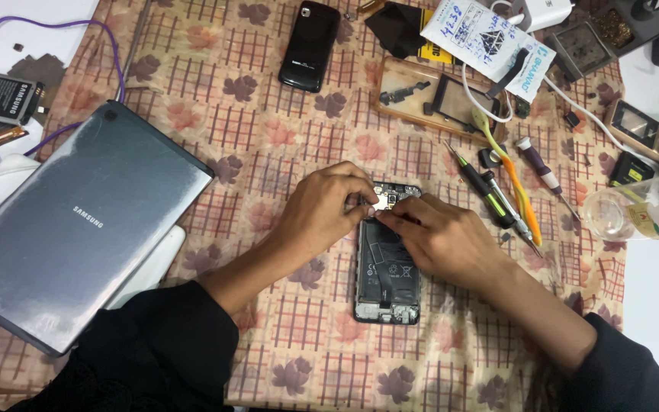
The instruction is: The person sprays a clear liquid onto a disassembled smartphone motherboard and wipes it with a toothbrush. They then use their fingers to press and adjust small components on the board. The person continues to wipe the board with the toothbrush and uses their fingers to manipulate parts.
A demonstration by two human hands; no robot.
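Note:
An opened smartphone [387,282] with its back cover off lies on the patterned cloth [268,122], its battery and circuit board exposed. My left hand [326,210] rests at the phone's top left corner, fingertips pinched on a small part of the board. My right hand [444,240] lies across the phone's upper right side, its fingers pressed to the same spot near the top. What the fingertips hold is too small to tell.
A grey tablet [78,229] lies face down at left. A black phone [310,46] sits at the top. Screwdrivers and tweezers [505,191] lie right of the hands. A clear case with parts [436,95], a white charger cable [573,107] and a clear plastic bottle [642,210] crowd the right.

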